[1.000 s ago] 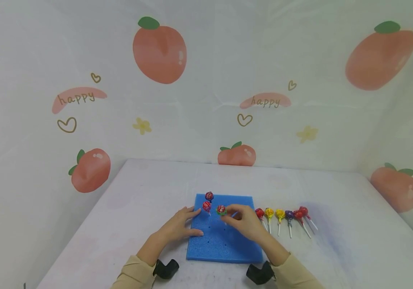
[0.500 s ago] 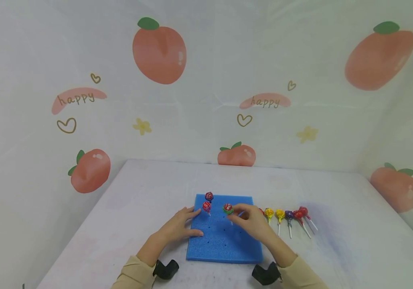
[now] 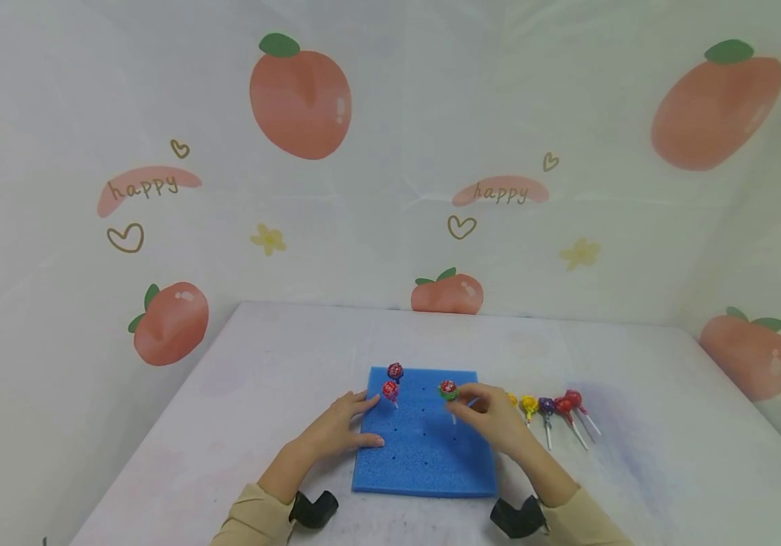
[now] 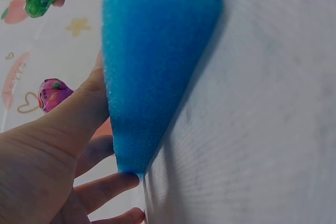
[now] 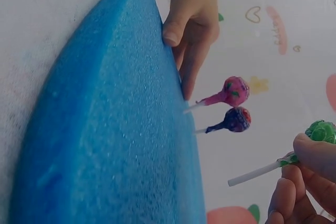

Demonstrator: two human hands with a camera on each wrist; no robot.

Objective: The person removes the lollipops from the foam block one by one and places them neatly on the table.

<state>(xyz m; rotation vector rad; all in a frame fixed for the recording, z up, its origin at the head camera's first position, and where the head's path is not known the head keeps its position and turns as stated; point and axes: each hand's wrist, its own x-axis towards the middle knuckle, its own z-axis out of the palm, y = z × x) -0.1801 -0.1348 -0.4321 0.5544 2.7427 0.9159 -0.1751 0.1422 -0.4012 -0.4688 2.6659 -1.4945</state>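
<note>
My right hand [image 3: 494, 418] pinches a lollipop [image 3: 448, 390] with a green and red wrapper, held near its head. In the right wrist view its white stick [image 5: 254, 173] hangs free, apart from the blue foam board [image 3: 425, 479]. Two lollipops stand upright at the board's far left: a dark blue-and-red lollipop [image 3: 395, 371] and, nearer, a pink lollipop [image 3: 390, 390]. Against the board's left edge rests my left hand [image 3: 332, 430], thumb and fingers spread. Several small holes dot the board's top.
Right of the board several lollipops lie on the white table, among them a yellow lollipop [image 3: 530, 404], a purple lollipop [image 3: 547, 406] and a red lollipop [image 3: 574, 398]. My right hand partly hides the leftmost ones. A printed cloth [image 3: 363, 227] hangs behind the table.
My right hand has carried the green-and-red lollipop rightward across the board, from near the pink one to the far right part. The left hand has stayed still.
</note>
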